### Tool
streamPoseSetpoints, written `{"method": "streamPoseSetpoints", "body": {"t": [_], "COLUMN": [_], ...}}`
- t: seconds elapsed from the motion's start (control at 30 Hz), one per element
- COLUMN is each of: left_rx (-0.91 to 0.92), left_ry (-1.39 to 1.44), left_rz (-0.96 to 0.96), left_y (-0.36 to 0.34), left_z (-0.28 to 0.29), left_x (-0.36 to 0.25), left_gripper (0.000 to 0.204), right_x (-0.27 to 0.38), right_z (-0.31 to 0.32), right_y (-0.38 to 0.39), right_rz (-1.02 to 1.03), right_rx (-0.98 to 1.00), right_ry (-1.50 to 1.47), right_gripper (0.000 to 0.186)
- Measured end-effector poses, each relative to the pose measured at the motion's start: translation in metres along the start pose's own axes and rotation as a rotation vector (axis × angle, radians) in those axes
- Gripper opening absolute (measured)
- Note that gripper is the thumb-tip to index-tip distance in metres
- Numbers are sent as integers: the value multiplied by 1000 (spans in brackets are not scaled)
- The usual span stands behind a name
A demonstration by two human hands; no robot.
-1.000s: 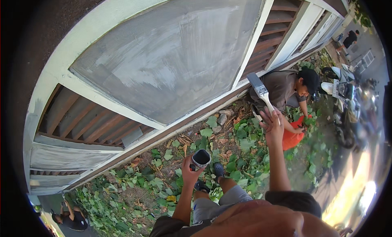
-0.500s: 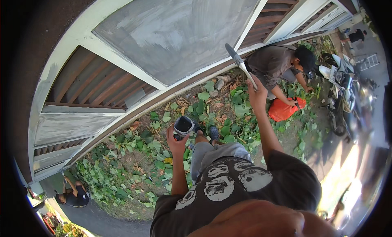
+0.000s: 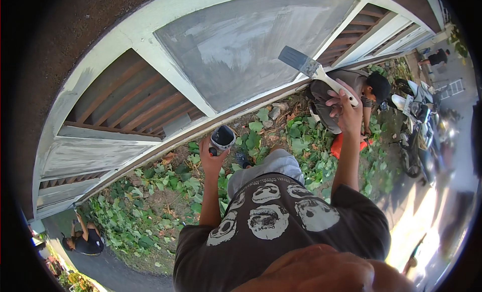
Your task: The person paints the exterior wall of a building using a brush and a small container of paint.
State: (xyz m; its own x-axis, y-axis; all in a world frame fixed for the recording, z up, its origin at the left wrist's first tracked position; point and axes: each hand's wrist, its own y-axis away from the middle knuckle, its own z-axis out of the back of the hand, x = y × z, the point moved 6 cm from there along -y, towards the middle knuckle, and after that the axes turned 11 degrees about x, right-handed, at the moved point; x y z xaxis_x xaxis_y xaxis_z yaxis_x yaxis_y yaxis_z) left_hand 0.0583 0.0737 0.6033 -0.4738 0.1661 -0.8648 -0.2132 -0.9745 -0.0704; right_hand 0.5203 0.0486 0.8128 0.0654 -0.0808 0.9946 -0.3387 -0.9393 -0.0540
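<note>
**Paintbrush [image 3: 315, 71] in one hand, cup [image 3: 224, 146] in the other**

So here's the scene, looking down from head height. The right hand [image 3: 347, 110] has its fingers clamped on the pale handle of the brush, close to the end with the hole, and a couple of them fan out to the side. The wide grey bristles point up and left, and from this angle they overlap the lower right of a streaky grey panel [image 3: 236, 40]. Can't tell how far off it they are.

Left hand [image 3: 211, 160] is lower down, fingers wrapped round the side of the cup. It's dark inside, pale outside, and tipped so you see into its mouth. No clue what's in there, too dark to read.

The panel sits in a white frame [image 3: 173, 73] with brown slats [image 3: 133, 101] beside it. Down on the ground there's a bunch of green leaves [image 3: 307, 141]. Just past the right hand, a co-worker in a dark cap [image 3: 380, 86] is crouching by a red bag [image 3: 337, 145], with motorbikes [image 3: 422, 126] parked further right.
</note>
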Motion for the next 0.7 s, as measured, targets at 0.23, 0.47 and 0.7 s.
{"method": "streamPoseSetpoints", "body": {"t": [0.23, 0.47, 0.7], "left_rx": [6, -82, -61], "left_ry": [22, -17, 4], "left_rz": [-1, -6, -40], "left_y": [-28, -36, -46], "left_z": [1, -28, -68], "left_x": [-13, -16, -31], "left_gripper": [80, 81, 82], "right_x": [8, 13, 28], "right_z": [23, 51, 68], "right_y": [-27, -95, -148], "right_rz": [156, 291, 417], "right_rx": [-152, -285, -364], "right_ry": [399, 814, 936], "right_gripper": [31, 27, 20]}}
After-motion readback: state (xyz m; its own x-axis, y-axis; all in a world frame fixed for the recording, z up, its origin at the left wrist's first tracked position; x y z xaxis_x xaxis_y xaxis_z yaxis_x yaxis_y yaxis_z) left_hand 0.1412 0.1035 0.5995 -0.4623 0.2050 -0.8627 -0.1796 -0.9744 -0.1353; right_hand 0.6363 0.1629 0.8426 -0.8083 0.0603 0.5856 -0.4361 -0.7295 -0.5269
